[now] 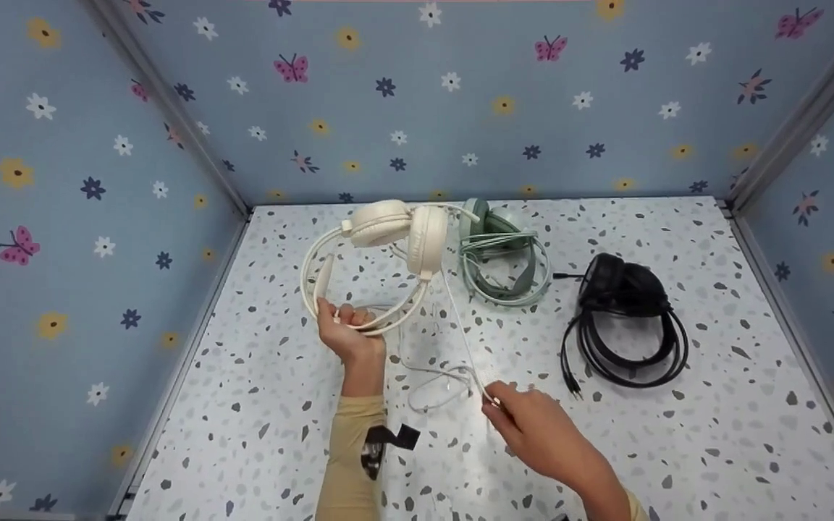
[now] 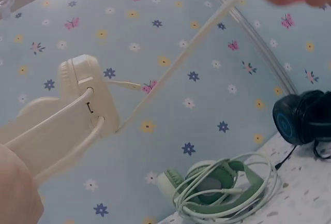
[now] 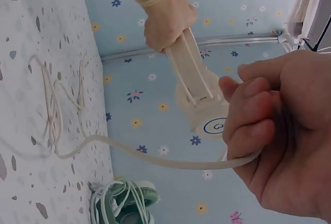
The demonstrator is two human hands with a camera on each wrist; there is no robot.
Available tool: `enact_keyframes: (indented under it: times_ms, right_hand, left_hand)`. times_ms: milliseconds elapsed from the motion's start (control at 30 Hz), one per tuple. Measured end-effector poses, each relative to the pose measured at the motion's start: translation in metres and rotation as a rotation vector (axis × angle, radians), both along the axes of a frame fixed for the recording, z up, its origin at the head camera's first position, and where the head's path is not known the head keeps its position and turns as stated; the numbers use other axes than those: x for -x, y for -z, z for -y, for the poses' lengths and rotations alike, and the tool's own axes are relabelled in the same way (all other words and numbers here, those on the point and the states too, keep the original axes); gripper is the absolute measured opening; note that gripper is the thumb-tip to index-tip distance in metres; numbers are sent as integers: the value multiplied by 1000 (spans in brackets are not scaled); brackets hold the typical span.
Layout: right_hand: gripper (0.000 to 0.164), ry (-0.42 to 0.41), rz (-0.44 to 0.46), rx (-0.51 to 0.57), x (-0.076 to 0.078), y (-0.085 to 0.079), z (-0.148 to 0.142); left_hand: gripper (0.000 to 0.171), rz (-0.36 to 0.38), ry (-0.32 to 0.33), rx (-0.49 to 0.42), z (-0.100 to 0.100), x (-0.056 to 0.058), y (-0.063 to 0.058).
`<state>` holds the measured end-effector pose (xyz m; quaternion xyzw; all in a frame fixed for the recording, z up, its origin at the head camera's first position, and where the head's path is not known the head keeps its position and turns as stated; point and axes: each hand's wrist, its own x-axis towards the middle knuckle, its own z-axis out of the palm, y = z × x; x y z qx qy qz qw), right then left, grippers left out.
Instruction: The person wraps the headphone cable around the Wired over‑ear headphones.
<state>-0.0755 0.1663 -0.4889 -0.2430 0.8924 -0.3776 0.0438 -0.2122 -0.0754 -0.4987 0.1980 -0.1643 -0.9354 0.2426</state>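
Cream over-ear headphones are held up off the table, ear cups toward the back wall. My left hand grips them by the headband, fingers curled round it. From an ear cup a thin white cable runs down to my right hand, which holds it in curled fingers. The rest of the cable lies in loose loops on the table between the two arms. In the right wrist view the cable passes into the curled fingers, and a blue logo marks the outside of an ear cup.
Green headphones with a coiled pale cable lie at the back of the speckled table. Black headphones with a coiled black cable lie at the right. Flower-patterned walls stand at the back and both sides.
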Motion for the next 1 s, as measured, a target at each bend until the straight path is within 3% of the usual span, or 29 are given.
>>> enact_keyframes:
  times_ms: [100,200,267,367,433,533,633,767,900,1000]
  right_hand:
    - [14,11,-3,-30,9,10,0]
    - [14,58,-11,-54,26,26,5]
    - [11,103,-31,-81,38,33,10]
    - [9,134,-91,-138,45,31,23]
    - [7,110,-152,-183,42,21,34]
    - [9,21,-264,-218,32,-5,45]
    - [21,-39,-352,-223,22,-29,43]
    - [29,-78,-412,-188,27,-48,25]
    - [23,-168,-357,-109,36,-51,12]
    - [17,-180,-179,17,31,-41,3]
  left_hand:
    - [31,-44,41,-65,0,0,-8]
    - [29,-73,148,-238,1,-4,-18]
    - [22,-39,239,-368,0,-8,-25]
    - [15,14,341,-512,-5,-13,-33]
    - [16,12,357,-542,-9,-12,-35]
    - [19,-84,264,-420,-10,0,-38]
    - [26,-146,128,-152,-7,13,-34]
    - [28,-181,-44,201,-1,25,-27]
    - [27,-247,-211,405,2,28,-24]
    - [21,-285,-285,447,1,22,-24]
